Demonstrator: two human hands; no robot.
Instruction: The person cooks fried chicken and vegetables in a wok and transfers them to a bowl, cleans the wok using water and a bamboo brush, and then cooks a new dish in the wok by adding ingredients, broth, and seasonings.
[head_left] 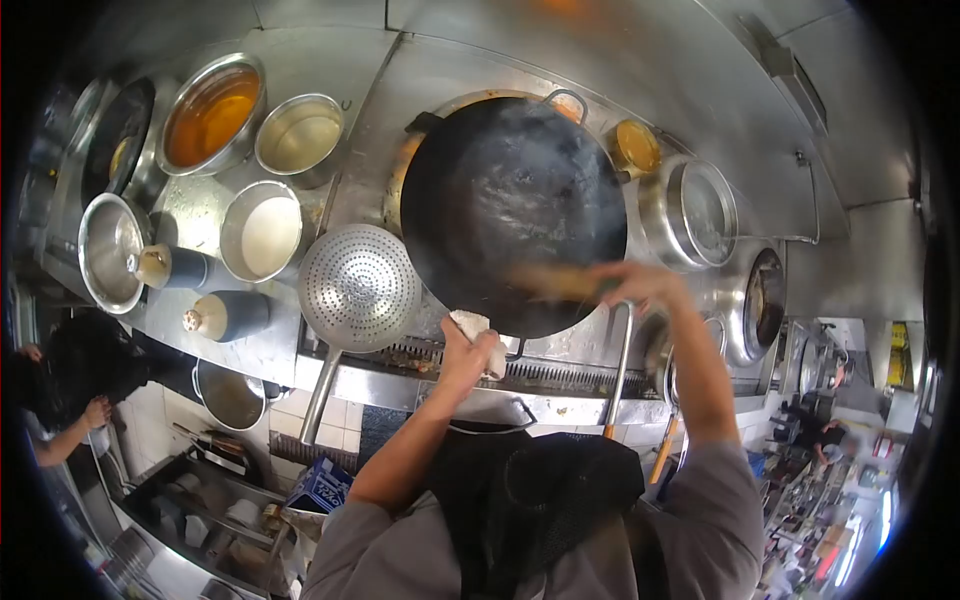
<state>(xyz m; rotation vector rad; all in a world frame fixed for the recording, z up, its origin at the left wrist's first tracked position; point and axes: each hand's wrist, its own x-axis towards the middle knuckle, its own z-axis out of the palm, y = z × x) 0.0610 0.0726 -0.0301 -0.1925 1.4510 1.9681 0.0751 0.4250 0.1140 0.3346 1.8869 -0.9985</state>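
Note:
A large black wok [460,190] sits on the stove with steam rising from it. My left hand [468,355] is closed on a folded white cloth [484,340] at the wok's near rim, beside its small handle. My right hand [640,285] grips a brown brush-like tool [555,281], blurred by motion, over the near right part of the wok. What lies at the wok's bottom is hard to make out through the steam.
A perforated strainer [360,285] lies left of the wok. Beyond it stand pots of orange liquid [212,118], pale liquid [302,135] and white contents [270,235], plus two bottles. Lidded pots [703,210] stand right. Another person [80,380] is at far left.

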